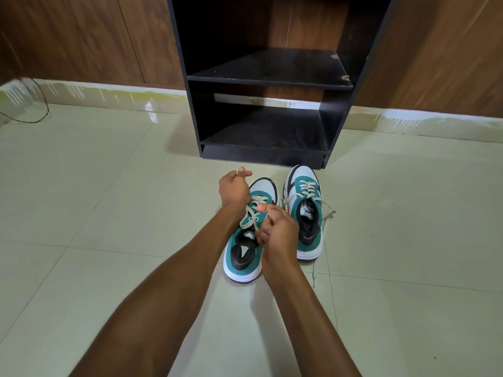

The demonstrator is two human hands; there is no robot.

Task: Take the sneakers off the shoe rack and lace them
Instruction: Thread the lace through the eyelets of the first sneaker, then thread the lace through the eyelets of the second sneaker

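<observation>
Two teal-and-white sneakers stand side by side on the tiled floor in front of the black shoe rack (pixel 268 80), toes toward it. The left sneaker (pixel 245 257) has cream laces crossing its tongue. My left hand (pixel 234 190) is closed above its toe, apparently pulling a lace end. My right hand (pixel 277 232) pinches the lace (pixel 251 213) near the top eyelets of that shoe. The right sneaker (pixel 306 213) is untouched, its loose lace ends trailing on the floor at its right side.
The rack's two shelves hold nothing. Wood-panelled walls (pixel 81 36) run behind it, with a pale skirting. A thin dark cable (pixel 40 104) lies on the floor at the far left. Glossy cream tiles (pixel 109 200) surround the shoes.
</observation>
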